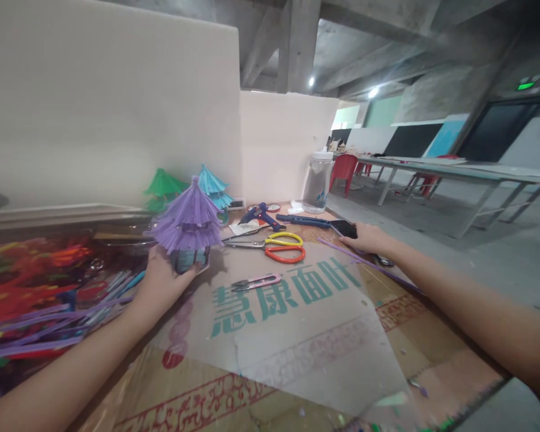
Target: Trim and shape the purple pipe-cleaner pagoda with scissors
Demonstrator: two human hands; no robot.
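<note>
At the left, my left hand (162,276) grips the base of a small purple pavilion model (191,222), which has a fuzzy two-tier pointed roof. To the right, my right hand (371,240) has its fingers closed on a black object (344,228). This meets the end of a long dark blue tool (303,221); whether they are one piece I cannot tell. Between my hands lie scissors (285,247) with yellow and orange handles and pink thread snips (257,282). A blue glue gun (263,215) rests behind them.
Green (162,189) and light blue (213,186) roofed models stand at the back. Purple strips and colourful craft pieces (40,288) crowd the left. A clear bottle (317,183) stands near the back right corner. A purple stem (373,264) lies by my right hand. White panels (288,144) rise behind.
</note>
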